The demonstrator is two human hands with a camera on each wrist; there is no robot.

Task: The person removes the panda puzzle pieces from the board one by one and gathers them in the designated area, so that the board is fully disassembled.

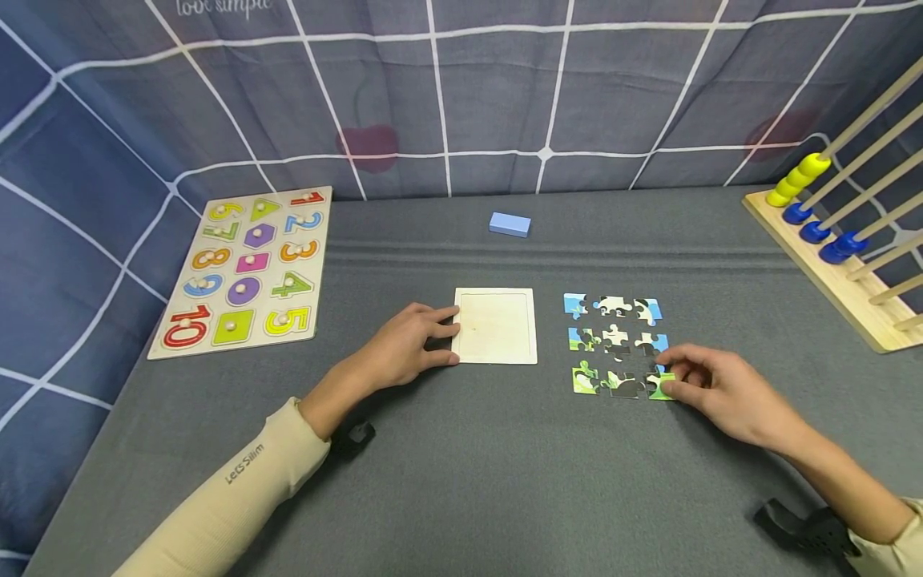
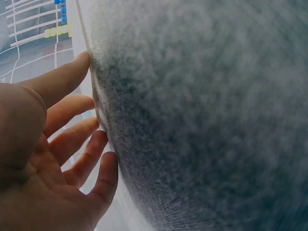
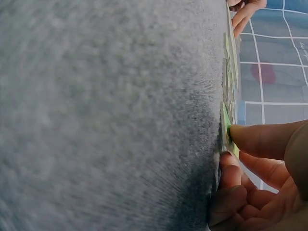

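Observation:
A pale square puzzle tray [image 1: 494, 326] with a raised rim lies mid-table. My left hand [image 1: 409, 343] rests at its left edge, fingers spread and fairly straight, fingertips right at the rim. To the right of the tray, jigsaw pieces [image 1: 615, 336] with a panda picture on blue and green lie in three loose rows. My right hand [image 1: 721, 390] pinches the green bottom-right jigsaw piece [image 1: 658, 386] between thumb and fingers. In the right wrist view that green piece [image 3: 226, 120] is tilted, with the thumb on its face and fingertips partly hidden behind it.
A number-and-shape peg board [image 1: 241, 276] lies at the left. Toward the back sits a small blue block [image 1: 509, 224]. A wooden abacus [image 1: 829, 264] with yellow and blue beads stands at the right. Behind the grey table [image 1: 461, 481] hangs a checked curtain [image 1: 497, 96].

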